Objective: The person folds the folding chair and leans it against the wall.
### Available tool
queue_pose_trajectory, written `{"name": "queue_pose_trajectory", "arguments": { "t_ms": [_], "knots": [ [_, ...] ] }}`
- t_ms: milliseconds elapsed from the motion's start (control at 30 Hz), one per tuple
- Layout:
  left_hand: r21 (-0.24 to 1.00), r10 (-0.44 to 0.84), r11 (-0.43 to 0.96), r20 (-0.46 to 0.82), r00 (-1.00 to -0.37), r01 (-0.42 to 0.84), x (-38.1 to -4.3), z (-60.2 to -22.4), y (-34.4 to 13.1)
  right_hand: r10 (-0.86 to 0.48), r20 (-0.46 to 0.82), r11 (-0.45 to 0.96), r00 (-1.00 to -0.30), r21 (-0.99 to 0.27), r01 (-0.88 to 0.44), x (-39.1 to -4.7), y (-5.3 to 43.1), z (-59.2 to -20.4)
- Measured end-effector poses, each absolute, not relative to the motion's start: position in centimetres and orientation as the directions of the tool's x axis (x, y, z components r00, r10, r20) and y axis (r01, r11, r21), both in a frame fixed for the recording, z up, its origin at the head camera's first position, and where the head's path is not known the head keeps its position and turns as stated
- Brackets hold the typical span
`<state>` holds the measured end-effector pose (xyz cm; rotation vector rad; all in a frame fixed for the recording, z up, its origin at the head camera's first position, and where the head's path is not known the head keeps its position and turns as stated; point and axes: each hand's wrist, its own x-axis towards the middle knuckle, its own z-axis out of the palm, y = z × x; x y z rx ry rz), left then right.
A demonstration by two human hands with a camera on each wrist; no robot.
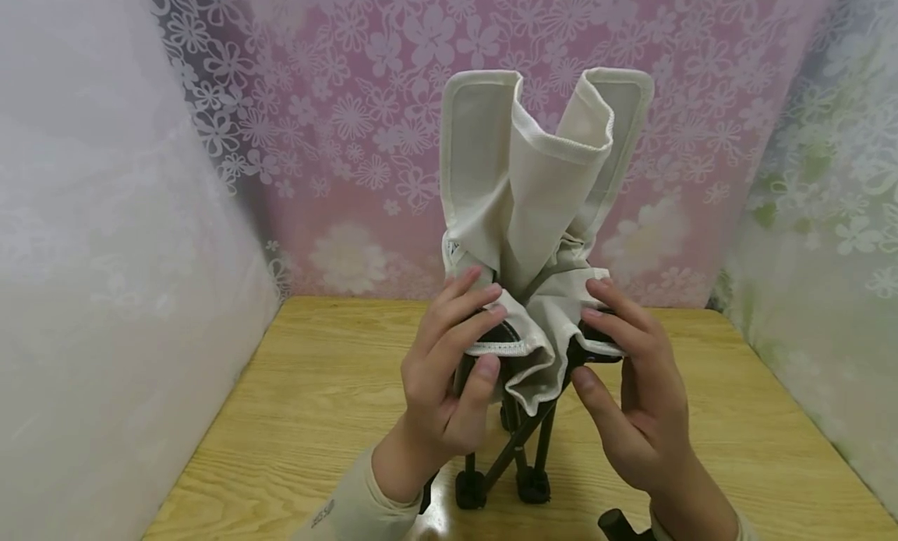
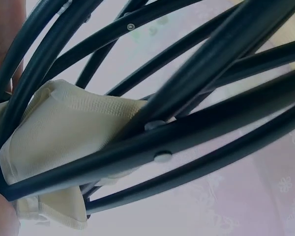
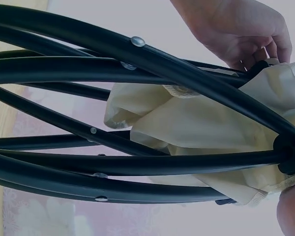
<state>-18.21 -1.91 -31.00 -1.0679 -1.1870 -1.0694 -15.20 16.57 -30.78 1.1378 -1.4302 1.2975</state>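
A small folding chair with a cream fabric seat and back (image 1: 554, 190) stands partly folded on black tube legs (image 1: 515, 447). My left hand (image 1: 449, 362) grips the seat's near left corner, fingers over the white-stitched edge and thumb below. At the near right corner, my right hand (image 1: 641, 385) holds the seat edge, with fingers on top and thumb under it. Between the hands the fabric bunches into folds, and the back rises in a V. Crossed tubes (image 2: 201, 128) with rivets fill the left wrist view. In the right wrist view the tubes run to a black joint (image 3: 288, 150).
The chair stands on a wood-grain table (image 1: 316, 416). A pink floral sheet (image 1: 365, 136) hangs behind it, with pale sheets (image 1: 105, 252) at both sides. A black rod end (image 1: 617, 524) shows by my right forearm.
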Motion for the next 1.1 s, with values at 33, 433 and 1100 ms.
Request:
{"name": "queue_pose_trajectory", "arguments": {
  "t_ms": [33, 433, 1100],
  "knots": [
    [-0.065, -0.062, 0.168, 0.995, 0.076, 0.984, -18.2, -31.0, -2.0, -0.059, 0.978, 0.036, -0.201, -0.199, -0.979, -15.2, 16.5, -30.9],
    [-0.123, -0.05, 0.178, 0.99, 0.134, 0.976, -18.1, -31.4, -3.0, 0.015, 0.986, 0.004, -0.169, -0.169, -0.986, -14.9, 16.8, -31.4],
    [-0.085, -0.084, 0.263, 0.99, 0.111, 0.961, -18.0, -34.0, -3.9, 0.014, 0.985, -0.012, -0.174, -0.174, -0.985, -14.7, 17.7, -32.9]
  ]
}}
